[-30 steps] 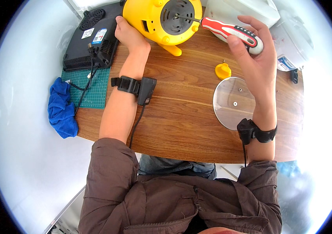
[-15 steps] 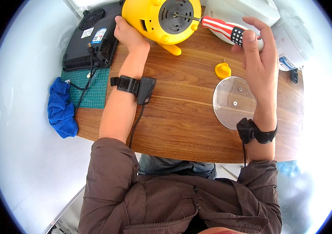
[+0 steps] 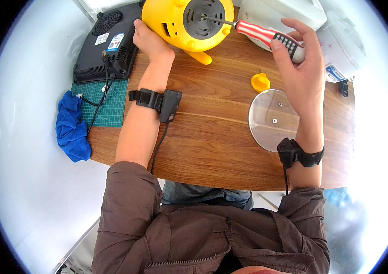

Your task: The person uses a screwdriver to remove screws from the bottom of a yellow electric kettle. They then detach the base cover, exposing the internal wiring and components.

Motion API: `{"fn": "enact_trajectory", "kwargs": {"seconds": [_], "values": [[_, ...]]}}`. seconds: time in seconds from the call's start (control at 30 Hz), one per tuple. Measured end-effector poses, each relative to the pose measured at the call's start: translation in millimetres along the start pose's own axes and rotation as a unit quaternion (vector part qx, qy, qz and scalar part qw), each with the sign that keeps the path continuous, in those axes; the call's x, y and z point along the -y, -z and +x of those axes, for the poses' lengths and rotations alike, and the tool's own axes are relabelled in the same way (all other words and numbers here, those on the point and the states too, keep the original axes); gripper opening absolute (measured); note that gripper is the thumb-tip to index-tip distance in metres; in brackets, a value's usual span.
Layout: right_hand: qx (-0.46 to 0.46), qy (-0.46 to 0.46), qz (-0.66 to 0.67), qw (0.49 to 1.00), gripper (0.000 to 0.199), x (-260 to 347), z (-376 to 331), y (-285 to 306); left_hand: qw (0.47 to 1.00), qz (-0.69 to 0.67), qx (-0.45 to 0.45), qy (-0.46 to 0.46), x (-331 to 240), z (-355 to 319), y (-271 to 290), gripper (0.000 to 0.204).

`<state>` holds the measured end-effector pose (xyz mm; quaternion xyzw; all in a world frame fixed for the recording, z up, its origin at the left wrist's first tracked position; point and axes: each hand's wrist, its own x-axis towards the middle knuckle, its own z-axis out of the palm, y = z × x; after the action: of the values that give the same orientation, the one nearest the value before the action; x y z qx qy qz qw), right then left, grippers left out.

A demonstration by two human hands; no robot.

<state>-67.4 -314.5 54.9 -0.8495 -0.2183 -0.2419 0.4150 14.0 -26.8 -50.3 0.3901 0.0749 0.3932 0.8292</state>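
Observation:
A round yellow appliance (image 3: 175,25) lies on its side at the far edge of the wooden table (image 3: 212,137), its dark circular underside facing me. My left hand (image 3: 148,41) grips its left side and steadies it. My right hand (image 3: 301,68) holds a screwdriver (image 3: 262,34) with a red and white striped handle by its end. The metal tip sits in the dark underside of the appliance. Both wrists carry black strapped devices with cables.
A small yellow knob (image 3: 260,83) and a round clear glass lid (image 3: 274,119) lie on the table under my right forearm. A black flat appliance (image 3: 100,45) rests at the far left over a green cutting mat (image 3: 112,102), beside a blue cloth (image 3: 71,128). White appliances (image 3: 294,13) stand behind.
My right hand has turned the screwdriver handle, its fingers shifting along it, while the tip stays in the appliance. The left hand has kept its grip.

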Motion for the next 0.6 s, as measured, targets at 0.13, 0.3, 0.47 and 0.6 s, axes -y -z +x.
{"fn": "enact_trajectory", "kwargs": {"seconds": [0.13,0.3,0.47,0.6], "values": [[-0.002,0.011,0.003,1.0,0.042,6.0,-1.8,0.9,1.0,-0.014,0.008,0.007,0.9,-0.2,0.0,0.041],[-0.001,-0.029,0.018,0.999,0.042,12.6,-1.7,-1.7,1.0,0.006,0.004,-0.001,-0.6,-1.7,-1.2,0.04],[0.005,0.01,-0.011,1.0,0.037,1.5,0.6,-0.2,1.0,0.009,0.009,-0.002,-0.1,-2.1,-0.2,0.04],[-0.02,0.03,0.006,0.999,0.03,8.6,-0.6,-1.5,1.0,0.013,0.021,-0.018,1.1,-1.3,0.6,0.04]]}}
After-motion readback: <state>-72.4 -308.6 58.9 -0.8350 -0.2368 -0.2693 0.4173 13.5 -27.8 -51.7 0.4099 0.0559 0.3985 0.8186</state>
